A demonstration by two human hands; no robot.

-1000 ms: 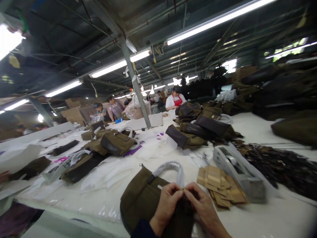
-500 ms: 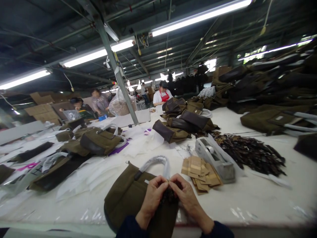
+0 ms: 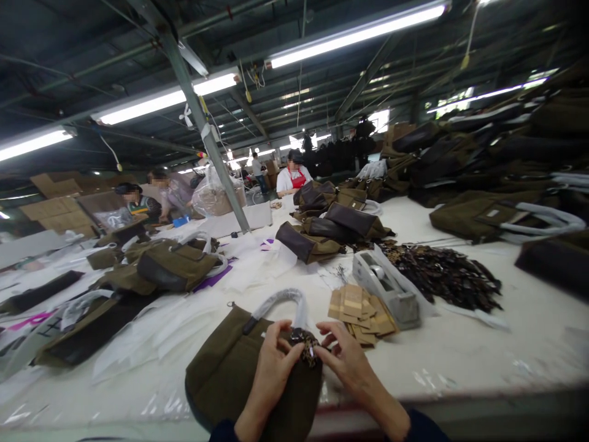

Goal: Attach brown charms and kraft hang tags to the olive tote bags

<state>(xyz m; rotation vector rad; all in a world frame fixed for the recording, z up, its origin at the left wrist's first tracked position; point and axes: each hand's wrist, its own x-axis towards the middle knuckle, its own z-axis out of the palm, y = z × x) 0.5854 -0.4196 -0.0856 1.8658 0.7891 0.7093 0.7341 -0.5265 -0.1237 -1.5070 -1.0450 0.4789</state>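
Observation:
A dark olive bag [image 3: 225, 362] lies at the table's front edge, its handle [image 3: 285, 296] wrapped in clear plastic. At the handle's near end sits a small leopard-patterned piece with dark shiny parts [image 3: 309, 351]; its exact kind cannot be made out. My left hand [image 3: 272, 362] is at the piece's left side, thumb tip by its edge and fingers apart. On the other side, my right hand [image 3: 346, 355] has its thumb close against the piece, with the index finger raised and parted from the thumb. Part of the bag is hidden behind my left hand.
Brown cards [image 3: 361, 310] lie right of my hands, beside a grey tape dispenser [image 3: 405, 307]. Behind it is a heap of dark patterned pieces [image 3: 453, 276]. More bags [image 3: 179, 264] lie left and ahead. A co-worker in a red apron [image 3: 294, 177] sits across the table.
My fingertips were pinched together at the handle's end; now the hands have drawn apart and the fingers have spread. The leopard-patterned piece shows between them. The view has shifted slightly right.

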